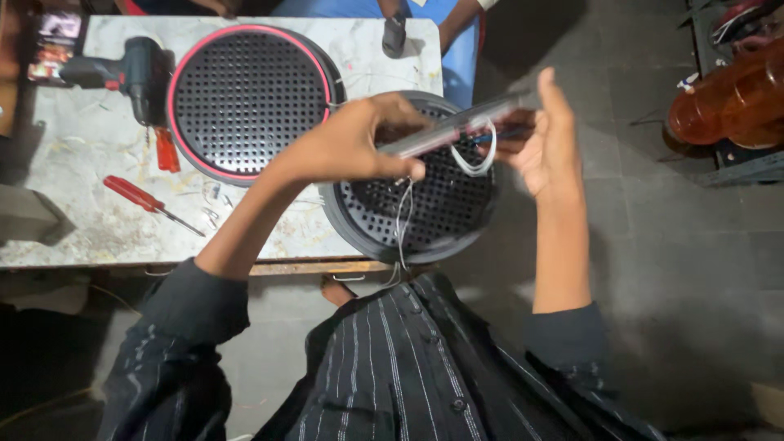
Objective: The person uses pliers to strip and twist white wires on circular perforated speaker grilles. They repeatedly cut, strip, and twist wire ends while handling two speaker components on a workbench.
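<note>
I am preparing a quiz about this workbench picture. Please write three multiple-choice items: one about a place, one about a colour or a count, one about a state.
1. Where does the red screwdriver lie?
A. on the table, left of the grilles
B. on the floor
C. in the left hand

2. What colour is the ring around the far round grille?
A. green
B. red
C. yellow

3. How is the clear tube held?
A. lying on the table
B. by one hand only
C. between both hands

Key: 1 A, it rests on the marble top; 2 B, a red rim circles it; 3 C, left hand and right hand grip it above the near grille.
</note>
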